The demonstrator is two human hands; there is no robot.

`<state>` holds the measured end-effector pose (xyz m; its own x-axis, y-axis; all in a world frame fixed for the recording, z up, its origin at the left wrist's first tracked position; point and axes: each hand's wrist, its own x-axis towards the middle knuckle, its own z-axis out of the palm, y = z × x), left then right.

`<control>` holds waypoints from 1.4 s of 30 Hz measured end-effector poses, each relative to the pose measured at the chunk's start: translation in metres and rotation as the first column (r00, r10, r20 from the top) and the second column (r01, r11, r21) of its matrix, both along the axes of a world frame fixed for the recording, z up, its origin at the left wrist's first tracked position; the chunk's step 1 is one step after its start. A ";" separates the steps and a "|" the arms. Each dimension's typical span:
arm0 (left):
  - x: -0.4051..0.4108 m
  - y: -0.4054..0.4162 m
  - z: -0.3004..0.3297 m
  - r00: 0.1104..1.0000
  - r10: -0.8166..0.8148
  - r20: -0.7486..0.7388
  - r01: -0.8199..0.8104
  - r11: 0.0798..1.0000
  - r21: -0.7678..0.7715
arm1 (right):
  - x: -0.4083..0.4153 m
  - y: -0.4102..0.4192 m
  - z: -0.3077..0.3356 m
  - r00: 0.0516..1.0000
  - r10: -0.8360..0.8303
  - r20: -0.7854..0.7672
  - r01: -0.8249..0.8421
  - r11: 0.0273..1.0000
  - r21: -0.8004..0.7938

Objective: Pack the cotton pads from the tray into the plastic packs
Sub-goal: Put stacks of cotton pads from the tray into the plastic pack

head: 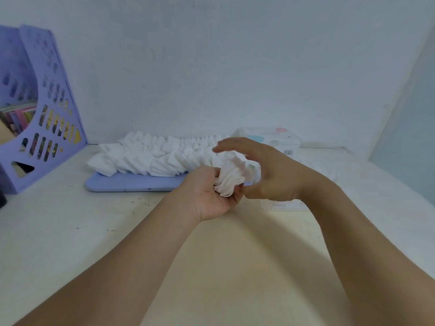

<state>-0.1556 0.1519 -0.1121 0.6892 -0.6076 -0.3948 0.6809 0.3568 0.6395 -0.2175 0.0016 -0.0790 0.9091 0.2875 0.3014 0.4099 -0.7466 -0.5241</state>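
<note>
Above the counter (70, 220), the left hand (209, 196) clutched a fanned bunch of cotton pads (229, 178) while the right hand (266, 170) arched over it with loose fingers, near the pad-laden tray (122, 183) and plastic pack (273, 137).

Two bare forearms, hands (211, 194) ungloved, sleeveless

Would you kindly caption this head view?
Left hand holds a cotton pad stack beside the right hand, above the tray.

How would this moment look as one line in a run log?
left hand: holds pad stack | right hand: open, over stack | tray: many pads left | pack: behind hands
</note>
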 end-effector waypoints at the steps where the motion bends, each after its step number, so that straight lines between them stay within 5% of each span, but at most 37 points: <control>1: -0.001 0.001 0.001 1.000 -0.014 0.016 0.014 0.999 0.032 | 0.003 0.001 -0.003 1.000 -0.022 0.021 0.022 1.000 -0.012; 4: -0.003 0.002 0.006 0.997 0.002 0.077 -0.005 0.999 0.043 | 0.011 0.002 -0.008 0.994 -0.080 0.075 0.075 0.995 0.066; 6: -0.004 0.000 0.008 0.967 0.065 0.246 -0.085 0.994 0.072 | 0.014 0.001 -0.008 0.984 -0.146 0.101 0.119 0.965 0.232; 10: -0.006 -0.009 0.006 0.709 0.172 0.684 -0.305 0.949 0.078 | 0.014 0.009 -0.008 0.994 -0.094 -0.049 0.105 0.796 0.597; 18: -0.005 -0.009 -0.004 0.443 0.183 0.878 -0.392 0.920 0.006 | 0.015 0.018 -0.007 0.991 -0.089 -0.103 0.136 0.730 0.670; 21: -0.003 -0.012 -0.009 0.425 0.151 0.892 -0.391 0.920 0.031 | 0.017 0.017 -0.011 0.987 -0.146 -0.070 0.156 0.750 0.642; 27: -0.002 -0.016 -0.013 0.356 0.023 0.934 -0.341 0.934 0.106 | 0.014 -0.002 -0.004 0.965 -0.173 -0.195 0.261 0.639 0.723; 31: -0.002 -0.016 -0.033 0.037 -0.195 0.980 -0.463 0.866 0.190 | -0.005 -0.051 0.023 0.907 -0.390 -0.160 0.326 0.409 0.852; 33: -0.001 -0.018 -0.042 -0.065 -0.308 0.949 -0.479 0.844 0.241 | -0.011 -0.069 0.025 0.879 -0.419 -0.229 0.418 0.445 0.792; 37: 0.000 -0.024 -0.047 -0.141 -0.388 0.911 -0.525 0.809 0.263 | -0.003 -0.068 0.016 0.839 -0.446 -0.312 0.544 0.677 0.496; 42: 0.003 -0.025 -0.051 -0.145 -0.432 0.890 -0.540 0.788 0.295 | 0.012 -0.043 0.019 0.831 -0.457 -0.316 0.553 0.737 0.389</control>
